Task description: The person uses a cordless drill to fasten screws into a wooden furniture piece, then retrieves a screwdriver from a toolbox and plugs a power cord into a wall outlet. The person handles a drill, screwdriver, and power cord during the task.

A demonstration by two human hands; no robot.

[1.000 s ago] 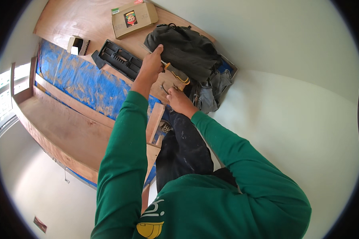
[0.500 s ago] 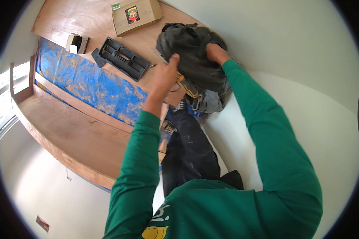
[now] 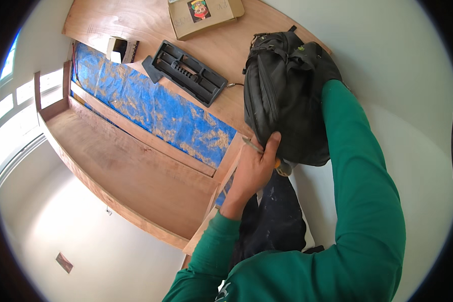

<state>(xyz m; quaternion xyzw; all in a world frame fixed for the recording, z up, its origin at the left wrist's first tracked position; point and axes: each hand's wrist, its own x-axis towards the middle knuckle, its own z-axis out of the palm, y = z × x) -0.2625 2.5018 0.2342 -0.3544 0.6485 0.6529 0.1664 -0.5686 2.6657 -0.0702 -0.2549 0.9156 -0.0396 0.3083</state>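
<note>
A black backpack (image 3: 287,95) sits at the near end of the wooden worktop (image 3: 136,20), bulging over its edge. My right arm in a green sleeve (image 3: 352,151) wraps around the bag's right side, and my right hand is hidden behind the bag. My left hand (image 3: 254,171) is just below the bag's lower left corner, thumb against the fabric. It grips a screwdriver (image 3: 283,166) with a yellow-and-dark handle, and the thin metal shaft sticks out to the upper left.
A black plastic tool tray (image 3: 186,73) lies open on the worktop left of the bag. A flat cardboard box (image 3: 204,15) lies at the far end. A blue-coated panel (image 3: 151,108) and a wooden frame (image 3: 126,166) run along the left. My dark trousers (image 3: 272,226) are below.
My right hand has gone from the top of the bag to behind it. The backpack now stands more upright and closer to me. My left hand came down to the bag's lower corner.
</note>
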